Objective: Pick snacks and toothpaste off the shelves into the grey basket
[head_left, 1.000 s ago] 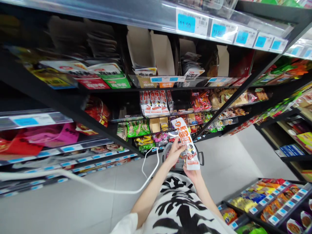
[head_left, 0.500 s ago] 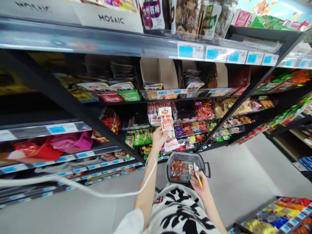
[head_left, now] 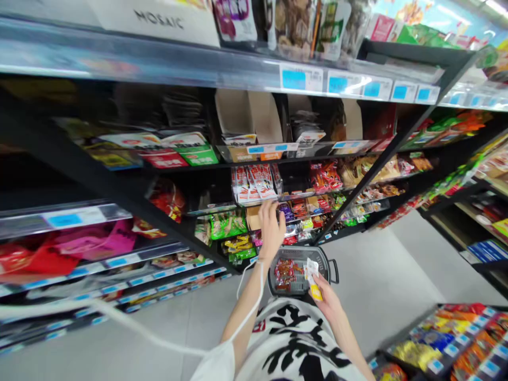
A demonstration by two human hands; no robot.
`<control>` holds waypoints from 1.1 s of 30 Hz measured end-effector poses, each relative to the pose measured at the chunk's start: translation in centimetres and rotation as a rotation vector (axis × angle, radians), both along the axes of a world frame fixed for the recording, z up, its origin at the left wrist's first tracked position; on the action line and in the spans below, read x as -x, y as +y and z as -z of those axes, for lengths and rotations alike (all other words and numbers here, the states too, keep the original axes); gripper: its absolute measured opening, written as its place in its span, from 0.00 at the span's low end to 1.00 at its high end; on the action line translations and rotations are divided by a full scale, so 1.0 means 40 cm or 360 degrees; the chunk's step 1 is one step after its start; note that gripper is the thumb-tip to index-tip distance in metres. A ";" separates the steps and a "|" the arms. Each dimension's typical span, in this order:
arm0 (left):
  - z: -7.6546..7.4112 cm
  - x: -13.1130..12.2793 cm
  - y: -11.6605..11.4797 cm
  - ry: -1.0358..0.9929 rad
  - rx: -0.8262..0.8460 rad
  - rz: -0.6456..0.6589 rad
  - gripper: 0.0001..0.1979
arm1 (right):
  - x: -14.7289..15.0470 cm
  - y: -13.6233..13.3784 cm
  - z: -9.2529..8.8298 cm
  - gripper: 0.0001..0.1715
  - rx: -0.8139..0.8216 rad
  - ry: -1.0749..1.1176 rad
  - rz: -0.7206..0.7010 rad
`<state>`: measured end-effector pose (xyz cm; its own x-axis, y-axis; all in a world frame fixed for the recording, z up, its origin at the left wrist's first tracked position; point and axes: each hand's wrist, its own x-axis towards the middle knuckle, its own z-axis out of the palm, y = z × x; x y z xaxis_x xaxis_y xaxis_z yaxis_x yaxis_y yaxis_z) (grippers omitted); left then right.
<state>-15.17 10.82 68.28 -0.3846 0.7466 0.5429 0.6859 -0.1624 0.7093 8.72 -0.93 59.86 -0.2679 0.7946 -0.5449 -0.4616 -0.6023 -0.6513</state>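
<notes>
My left hand (head_left: pixel 271 226) reaches up by the front edge of a shelf bin, fingers stretched and slightly apart, with nothing seen in them. Just above its fingertips, white-and-red snack packets (head_left: pixel 254 182) stand in that bin. A small white-and-yellow packet (head_left: pixel 315 290) is gripped in my right hand (head_left: pixel 328 300), over the right side of a grey basket (head_left: pixel 296 251). Red-wrapped snacks (head_left: pixel 284 272) lie inside the basket, toward its left. A white cord (head_left: pixel 254 307) runs from my left wrist along the forearm.
Shelves of packaged snacks fill the front, with a shelf edge (head_left: pixel 238 69) bearing price tags across the top. Green packs (head_left: pixel 227 225) sit left of my left hand. A low display (head_left: pixel 448 338) of colourful bags stands at lower right, beside the grey floor (head_left: pixel 373 275).
The white-and-red packet my left hand held is now among those in the bin, and the hand is off it. My right hand has turned its packet so more of it shows.
</notes>
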 end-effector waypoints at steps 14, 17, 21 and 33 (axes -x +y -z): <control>0.244 -0.233 -0.206 -0.1346 0.0640 0.0903 0.15 | 0.039 0.093 -0.018 0.22 -0.0460 -0.0400 0.0414; 0.248 -0.222 -0.200 -0.1470 0.0637 0.0923 0.16 | 0.044 0.089 -0.013 0.21 -0.0453 -0.0415 0.0430; 0.247 -0.220 -0.195 -0.1368 0.0616 0.0815 0.14 | 0.046 0.096 -0.020 0.19 -0.0600 -0.0520 0.0393; 0.209 -0.205 -0.193 -0.1990 0.0909 0.1101 0.31 | 0.009 0.100 -0.004 0.09 -0.0951 -0.0898 0.0477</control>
<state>-6.97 3.08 59.91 0.1367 0.9548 -0.2638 -0.4683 0.2970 0.8321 8.38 3.06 60.01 0.1823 0.9832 -0.0027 -0.0592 0.0082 -0.9982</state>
